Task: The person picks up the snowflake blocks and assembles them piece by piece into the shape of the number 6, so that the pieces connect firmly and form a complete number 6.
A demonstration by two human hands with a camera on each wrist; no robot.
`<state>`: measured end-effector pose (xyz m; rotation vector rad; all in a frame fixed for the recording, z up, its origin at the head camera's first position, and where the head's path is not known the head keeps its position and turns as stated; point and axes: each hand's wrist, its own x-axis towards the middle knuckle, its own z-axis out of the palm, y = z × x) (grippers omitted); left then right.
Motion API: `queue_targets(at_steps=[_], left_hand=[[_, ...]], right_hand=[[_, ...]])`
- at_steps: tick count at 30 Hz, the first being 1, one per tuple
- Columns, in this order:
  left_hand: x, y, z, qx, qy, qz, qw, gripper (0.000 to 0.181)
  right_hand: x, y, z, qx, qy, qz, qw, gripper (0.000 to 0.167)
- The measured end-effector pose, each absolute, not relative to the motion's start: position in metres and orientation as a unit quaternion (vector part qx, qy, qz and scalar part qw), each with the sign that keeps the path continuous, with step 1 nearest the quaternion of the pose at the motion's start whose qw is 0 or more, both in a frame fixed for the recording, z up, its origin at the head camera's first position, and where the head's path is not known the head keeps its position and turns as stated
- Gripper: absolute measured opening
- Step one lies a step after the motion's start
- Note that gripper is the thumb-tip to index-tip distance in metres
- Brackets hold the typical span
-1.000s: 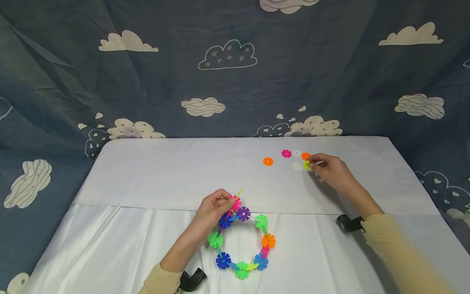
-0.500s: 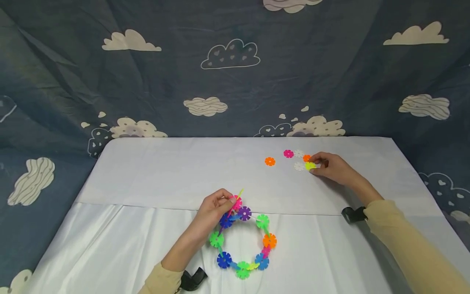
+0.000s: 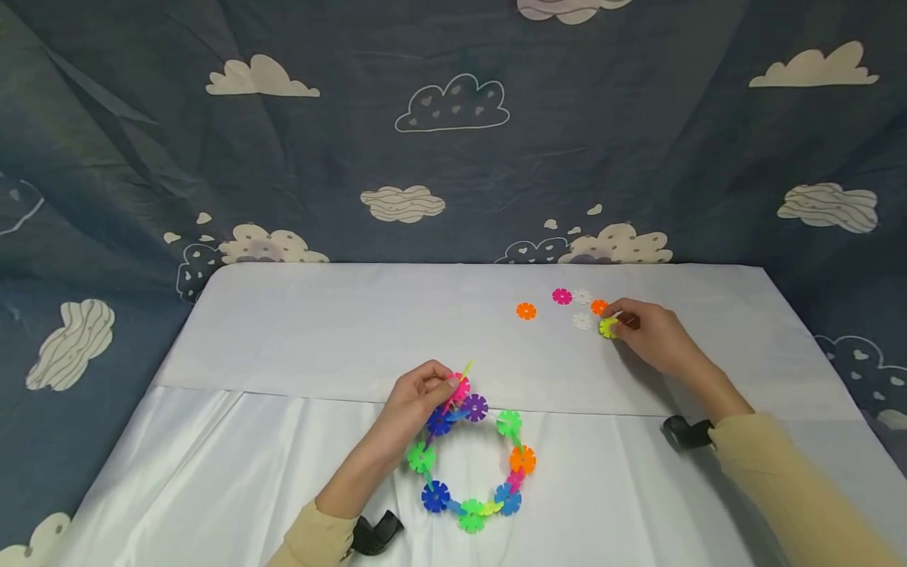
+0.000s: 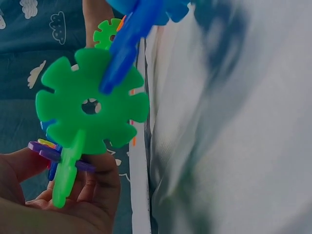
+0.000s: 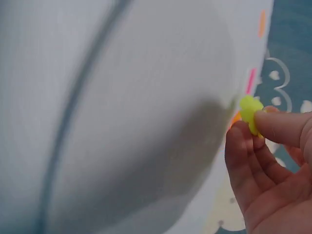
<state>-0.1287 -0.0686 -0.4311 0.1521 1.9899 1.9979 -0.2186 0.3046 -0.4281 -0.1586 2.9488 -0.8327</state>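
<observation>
Head view: left hand on a ring of slotted discs, right hand on a yellow disc

From where I stand, the left hand has thumb and fingers together, clamped on a pink disc at the ring's far edge, with a thin yellow piece standing edge-on just beyond the fingertips. The ring spreads below the hand and to its right, on the near side; I cannot tell whether it is joined all the way round. The left wrist view shows a large green disc just above that hand, with a light-green disc slotted into its lower rim.

The right hand pinches the yellow disc between thumb and fingers. Just beyond its fingertips lies an orange disc; to the hand's left are two white discs, then a magenta disc, and farther left another orange one.

Both hands work over a white cloth. Beside each tan sleeve sits a black wrist device. Beyond the hands hangs a dark cloud-print backdrop.
</observation>
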Motion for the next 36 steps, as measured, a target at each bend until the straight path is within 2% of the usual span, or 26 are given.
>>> queue_targets(at_steps=[8, 19, 28, 36], left_hand=[[-0.127, -0.067, -0.430, 0.063, 0.694, 0.697, 0.168, 0.013], [-0.125, -0.065, -0.426, 0.080, 0.696, 0.693, 0.172, 0.016], [-0.122, -0.063, -0.420, 0.093, 0.706, 0.679, 0.176, 0.017], [-0.117, -0.064, -0.418, 0.098, 0.715, 0.670, 0.172, 0.018]], right_hand=[[-0.181, 0.287, -0.411, -0.072, 0.946, -0.316, -0.011, 0.024], [-0.123, 0.238, -0.393, -0.082, 0.902, -0.416, -0.084, 0.027], [-0.098, 0.206, -0.381, -0.084, 0.866, -0.481, -0.107, 0.025], [-0.095, 0.187, -0.387, -0.090, 0.829, -0.545, -0.083, 0.026]])
